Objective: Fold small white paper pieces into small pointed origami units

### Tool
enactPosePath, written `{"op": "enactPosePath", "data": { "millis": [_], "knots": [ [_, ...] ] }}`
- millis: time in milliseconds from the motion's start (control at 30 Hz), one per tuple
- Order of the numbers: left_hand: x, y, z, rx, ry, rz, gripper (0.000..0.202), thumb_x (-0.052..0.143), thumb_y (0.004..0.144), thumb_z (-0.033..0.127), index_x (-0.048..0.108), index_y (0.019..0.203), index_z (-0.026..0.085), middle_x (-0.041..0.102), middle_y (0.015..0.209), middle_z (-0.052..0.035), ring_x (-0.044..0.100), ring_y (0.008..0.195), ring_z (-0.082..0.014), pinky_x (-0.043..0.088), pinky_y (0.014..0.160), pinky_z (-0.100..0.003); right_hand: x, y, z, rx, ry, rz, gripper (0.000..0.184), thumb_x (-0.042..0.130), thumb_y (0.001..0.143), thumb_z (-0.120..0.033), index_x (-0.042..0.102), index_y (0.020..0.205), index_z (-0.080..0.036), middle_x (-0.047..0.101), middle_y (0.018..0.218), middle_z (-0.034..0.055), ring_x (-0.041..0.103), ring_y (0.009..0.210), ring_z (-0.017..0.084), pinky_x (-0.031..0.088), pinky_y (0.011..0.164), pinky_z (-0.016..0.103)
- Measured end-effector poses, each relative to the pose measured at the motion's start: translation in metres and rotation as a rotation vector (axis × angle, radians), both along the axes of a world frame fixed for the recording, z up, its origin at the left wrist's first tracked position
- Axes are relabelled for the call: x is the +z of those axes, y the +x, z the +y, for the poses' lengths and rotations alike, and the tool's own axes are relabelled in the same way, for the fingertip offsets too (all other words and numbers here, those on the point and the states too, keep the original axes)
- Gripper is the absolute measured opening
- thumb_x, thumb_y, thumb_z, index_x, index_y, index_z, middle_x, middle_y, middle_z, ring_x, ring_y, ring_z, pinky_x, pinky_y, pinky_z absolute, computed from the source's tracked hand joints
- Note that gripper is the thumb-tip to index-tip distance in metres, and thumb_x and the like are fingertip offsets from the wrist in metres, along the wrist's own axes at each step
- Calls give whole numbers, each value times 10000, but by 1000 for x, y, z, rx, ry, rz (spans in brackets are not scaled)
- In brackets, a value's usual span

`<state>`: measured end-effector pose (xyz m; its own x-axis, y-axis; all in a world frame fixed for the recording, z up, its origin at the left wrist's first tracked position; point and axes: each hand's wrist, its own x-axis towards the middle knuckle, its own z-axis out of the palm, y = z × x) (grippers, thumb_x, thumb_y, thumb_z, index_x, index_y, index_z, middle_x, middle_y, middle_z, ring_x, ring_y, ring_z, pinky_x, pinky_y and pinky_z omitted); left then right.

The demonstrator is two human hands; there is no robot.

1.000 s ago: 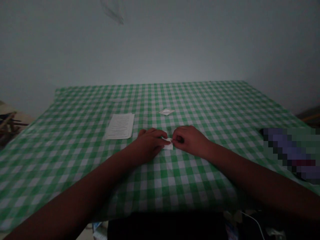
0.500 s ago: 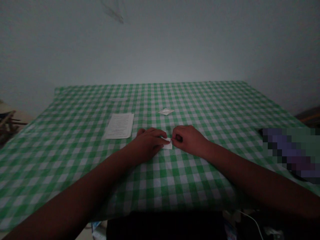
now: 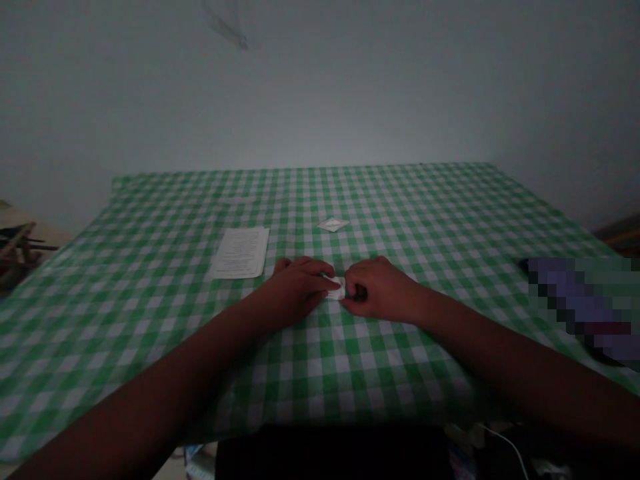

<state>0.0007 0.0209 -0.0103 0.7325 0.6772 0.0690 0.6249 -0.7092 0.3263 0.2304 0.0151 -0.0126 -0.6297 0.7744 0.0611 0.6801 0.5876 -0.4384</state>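
A small folded paper (image 3: 336,291), white with some print on it, lies on the tablecloth between my hands. My left hand (image 3: 300,287) holds it down from the left, thumb and fingertips on its surface. From the right, my right hand (image 3: 376,288) has its fingers curled inward, with fingertips at the paper's right edge. Part of the paper is hidden under my fingers. Beyond the hands rests another small folded paper (image 3: 333,225), diamond-shaped in view. Left of my left hand is a stack of printed sheets (image 3: 240,253).
A green and white checked tablecloth (image 3: 320,373) covers the table, which reaches back to a plain wall (image 3: 320,87). At the right lies a pixelated dark-edged object (image 3: 575,300). A white cable (image 3: 507,443) hangs below the front edge at the right.
My right hand has shifted slightly down, its thumb moving lower along the paper's right edge. My left hand stays on the paper, nearly still.
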Motion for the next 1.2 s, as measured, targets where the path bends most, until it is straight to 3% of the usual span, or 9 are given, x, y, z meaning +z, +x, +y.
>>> {"op": "enactPosePath", "data": {
  "millis": [133, 267, 367, 467, 633, 767, 933, 1200],
  "knots": [
    [-2, -2, 2, -59, 21, 10, 338, 519, 927, 120, 669, 1158, 316, 613, 1325, -5, 520, 1206, -238, 305, 927, -418, -1, 5, 3, 12, -35, 86, 223, 731, 778, -364, 586, 743, -197, 597, 708, -43, 523, 659, 115, 320, 648, 272],
    [-7, -5, 4, -196, 100, 44, 516, 515, 833, -5, 645, 1182, 353, 598, 1351, 21, 497, 1223, -226, 282, 924, -408, -2, 10, 10, 5, 8, 202, 92, 635, 855, -278, 627, 869, -188, 584, 753, -16, 525, 661, 114, 362, 630, 251],
    [-7, -4, 4, -180, 148, 62, 450, 564, 840, 33, 690, 1107, 373, 619, 1272, 3, 518, 1169, -237, 282, 932, -419, -4, 11, 14, 38, 78, 181, 83, 609, 855, -207, 641, 925, -176, 594, 767, -2, 547, 702, 128, 384, 674, 262],
    [-7, -4, 3, -184, 133, 62, 434, 553, 866, 44, 693, 1126, 362, 636, 1183, -18, 567, 1105, -207, 317, 925, -393, -8, 10, 17, 69, 105, 143, 82, 612, 878, -229, 656, 928, -181, 609, 777, 0, 566, 741, 136, 388, 711, 274],
    [-9, -7, 3, -258, 83, 19, 469, 533, 831, 12, 675, 1173, 300, 599, 1329, -40, 556, 1200, -212, 349, 1001, -391, -13, 7, 20, 43, 128, 122, 100, 637, 896, -271, 668, 891, -176, 611, 771, 0, 563, 740, 135, 387, 707, 269],
    [-6, -5, -2, -253, 59, -6, 393, 555, 845, 72, 654, 1170, 269, 584, 1373, -42, 531, 1248, -216, 333, 1061, -413, -14, 6, 22, 19, 136, 121, 112, 656, 883, -262, 654, 820, -170, 608, 750, -2, 553, 716, 132, 383, 696, 264],
    [-4, 2, -7, -185, 79, -10, 158, 550, 945, 250, 676, 1038, 235, 625, 1302, -37, 557, 1202, -232, 364, 1016, -421, -15, 8, 22, -13, 116, 115, 90, 656, 867, -225, 639, 797, -171, 603, 740, -8, 541, 693, 124, 372, 668, 252],
    [-8, 3, -6, -155, 60, -15, 142, 559, 958, 271, 681, 1029, 255, 618, 1312, -16, 552, 1200, -227, 368, 987, -411, -10, 8, 17, 29, 115, 75, 106, 635, 857, -208, 617, 758, -178, 585, 707, -21, 516, 661, 117, 353, 653, 257]
  ]
}}
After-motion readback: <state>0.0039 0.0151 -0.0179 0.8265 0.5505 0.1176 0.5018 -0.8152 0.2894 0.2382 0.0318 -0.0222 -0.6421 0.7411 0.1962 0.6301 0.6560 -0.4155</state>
